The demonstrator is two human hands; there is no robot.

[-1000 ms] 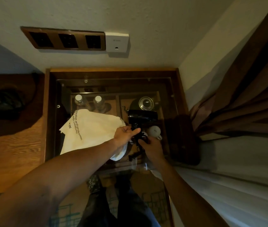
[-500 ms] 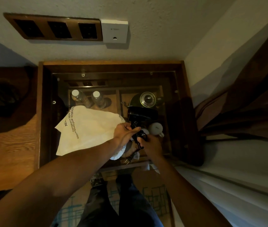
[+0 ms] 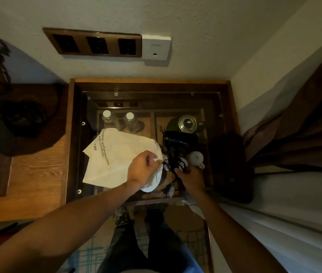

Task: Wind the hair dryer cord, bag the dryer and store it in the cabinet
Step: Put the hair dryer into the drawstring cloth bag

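The left hand (image 3: 143, 168) is gripping the mouth edge of the white bag (image 3: 114, 158), fingers curled into the cloth; the bag is lying slack over the glass top (image 3: 89, 134) of the cabinet (image 3: 73, 138), its printed side facing up and its closed end trailing toward the left; the right hand (image 3: 190, 177) is closing round the handle of the black dryer (image 3: 175, 146) together with the wound cord (image 3: 173, 164), though the fingertips themselves are hidden under the hand; the dryer is being held just right of the bag mouth, above the glass, not yet inside; its long axis is running away from the person, handle near the hand and the barrel end farther off toward the kettle (image 3: 185, 124), but which way the nozzle is facing cannot be told in this light; in judgement the dryer is rigid and moderately heavy at the barrel, so the handle is the sound place to hold, with the cord loops pinned under the same grip, since loose loops are likely to spring and snag the bag edge; the bag is soft and light and is likely to collapse unless the mouth is being kept spread; beneath the glass, two bottles (image 3: 130, 122) and a cup (image 3: 195, 158) are showing.
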